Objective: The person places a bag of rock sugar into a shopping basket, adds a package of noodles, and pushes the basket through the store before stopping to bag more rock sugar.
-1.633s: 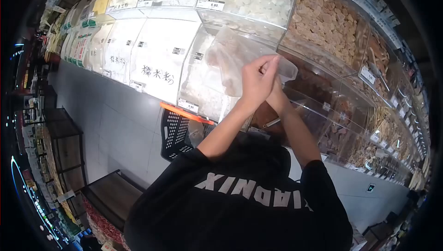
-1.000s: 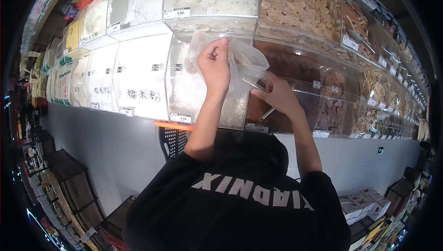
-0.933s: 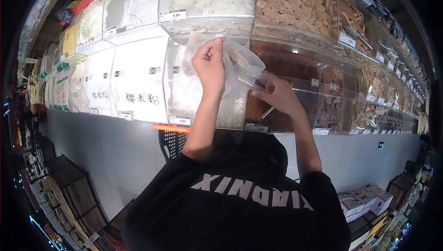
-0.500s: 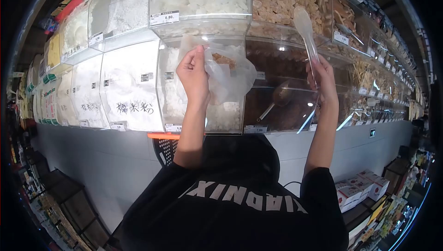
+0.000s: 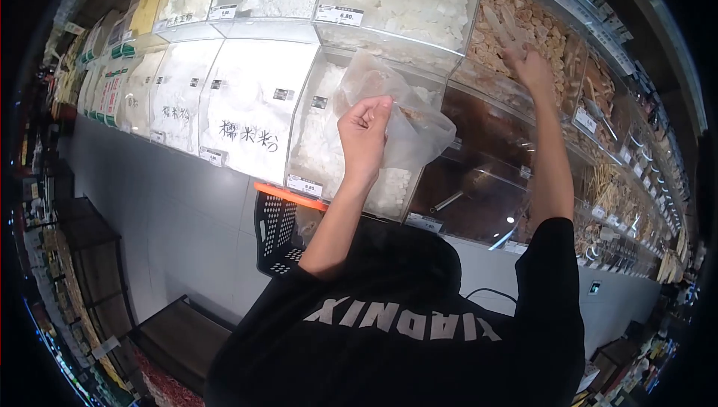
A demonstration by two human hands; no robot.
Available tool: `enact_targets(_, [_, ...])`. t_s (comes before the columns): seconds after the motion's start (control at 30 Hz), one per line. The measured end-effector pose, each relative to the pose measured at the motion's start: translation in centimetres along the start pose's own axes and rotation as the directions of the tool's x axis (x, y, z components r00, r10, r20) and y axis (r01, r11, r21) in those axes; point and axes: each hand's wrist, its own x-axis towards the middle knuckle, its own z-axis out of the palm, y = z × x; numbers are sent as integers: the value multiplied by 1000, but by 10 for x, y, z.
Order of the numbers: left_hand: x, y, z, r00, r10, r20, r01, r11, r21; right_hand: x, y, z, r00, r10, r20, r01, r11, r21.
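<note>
- The left hand (image 5: 364, 138) is clenched on the gathered top edge of a clear plastic bag (image 5: 415, 127). The thumb and fingers pinch the film, and the knuckles face the shelves.
- The bag hangs in the air at chest height, puffed out to the right of that hand. A few tan pieces show through its wall near the fingers.
- Behind the bag stands the bin of white chunks (image 5: 318, 138), with a price tag (image 5: 303, 185) on its lower front edge.
- The right hand (image 5: 527, 63) is raised well above and to the right of the bag, at the front of the upper bin of tan dried slices (image 5: 550, 33). A pale, see-through shape stands just above its fingers. It is too blurred to tell whether the hand grasps it.
- Below that arm, a metal scoop (image 5: 465, 186) lies in the dark brown bin (image 5: 486, 138).
- Left of the white chunks is a flour bin with handwritten characters (image 5: 250, 108).
- Under the shelf edge, an orange-rimmed black basket (image 5: 280, 224) sits against the grey wall panel (image 5: 172, 205).
</note>
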Motion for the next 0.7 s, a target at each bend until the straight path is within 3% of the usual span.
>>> enact_targets(0.13, [-12,-10,-5,994,104,18,-105,991,82,11,-7,1,980,98,171,-88,994,-64])
enact_targets(0.27, [-22,-8,-3,986,167,10,-166,966,199,8,3,17,992,64,109,-45,984,-170])
enact_targets(0.33, [-22,-7,2,985,172,0,-168,961,219,-28,-27,-12,975,-110,-191,106,994,-27])
enact_targets(0.4, [-23,-5,6,983,183,-14,-174,953,249,-74,-61,-38,958,-254,-133,287,858,425])
enact_targets(0.43, [-23,-4,8,981,192,-12,-183,950,253,-91,-61,-21,970,-238,50,133,692,710])
enact_targets(0.5, [-27,-5,12,972,237,1,-228,934,274,-130,-85,-38,864,-486,132,210,586,782])
enact_targets(0.53, [-29,-7,15,972,237,2,-228,932,281,-144,-98,-42,818,-569,82,352,609,711])
enact_targets(0.63, [-35,-18,27,946,320,-53,-283,895,345,-162,-123,-28,836,-545,61,404,686,605])
enact_targets(0.7, [-39,-22,36,908,407,-101,-279,766,579,-159,-128,-15,859,-511,1,422,711,562])
